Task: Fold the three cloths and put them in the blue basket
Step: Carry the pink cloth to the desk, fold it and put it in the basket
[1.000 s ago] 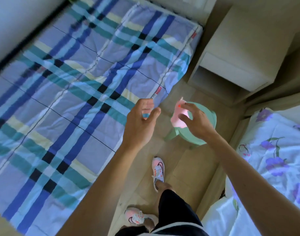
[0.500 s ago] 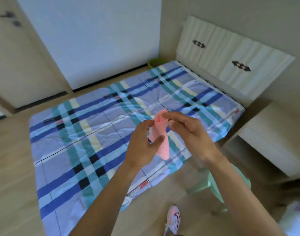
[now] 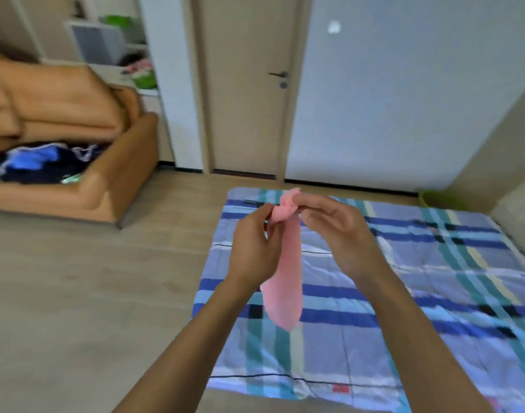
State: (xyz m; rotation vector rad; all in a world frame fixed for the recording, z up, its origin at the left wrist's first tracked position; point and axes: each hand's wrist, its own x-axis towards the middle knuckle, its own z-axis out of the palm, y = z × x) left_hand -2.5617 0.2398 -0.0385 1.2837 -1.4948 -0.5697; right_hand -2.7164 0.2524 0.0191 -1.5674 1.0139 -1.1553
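Observation:
A pink cloth (image 3: 285, 281) hangs bunched in the air above a plaid blue, teal and white quilt (image 3: 404, 293) spread on the floor. My left hand (image 3: 255, 248) pinches the cloth near its top from the left. From the right, my right hand (image 3: 332, 231) pinches the same top edge with its fingertips. The cloth's lower end dangles free between my forearms. No blue basket and no other cloths are in view.
An orange-brown sofa (image 3: 85, 162) with dark and blue clothing on its seat stands at the left. A closed door (image 3: 246, 84) and pale wall lie straight ahead. A green tub (image 3: 437, 199) sits by the far corner of the quilt. Wooden floor (image 3: 91, 293) spreads left of the quilt.
My right hand lifted the pink cloth off a green stool and my left hand joined it. My view swung up and left, from the stool to the quilt, door and sofa.

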